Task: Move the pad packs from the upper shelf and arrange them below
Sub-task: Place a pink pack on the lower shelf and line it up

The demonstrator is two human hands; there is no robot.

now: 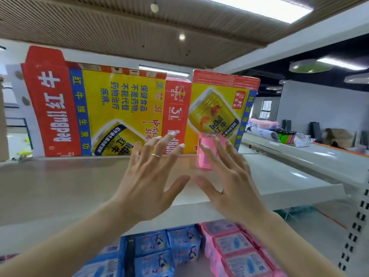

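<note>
A single pink pad pack point(205, 156) stands upright on the upper shelf point(60, 186), close to the cardboard backing. My right hand point(225, 178) reaches toward it with fingers spread, its fingertips at the pack's right side and partly covering it. My left hand point(151, 176), a ring on one finger, is stretched out flat just left of the pack without touching it. On the shelf below lie blue pad packs point(159, 250) at the left and pink pad packs point(237, 248) at the right.
Flattened red and yellow drink cartons point(123, 110) stand along the back of the upper shelf. A perforated shelf upright point(359, 220) runs down the right edge. Another shelf unit point(299, 148) with assorted goods stands farther right.
</note>
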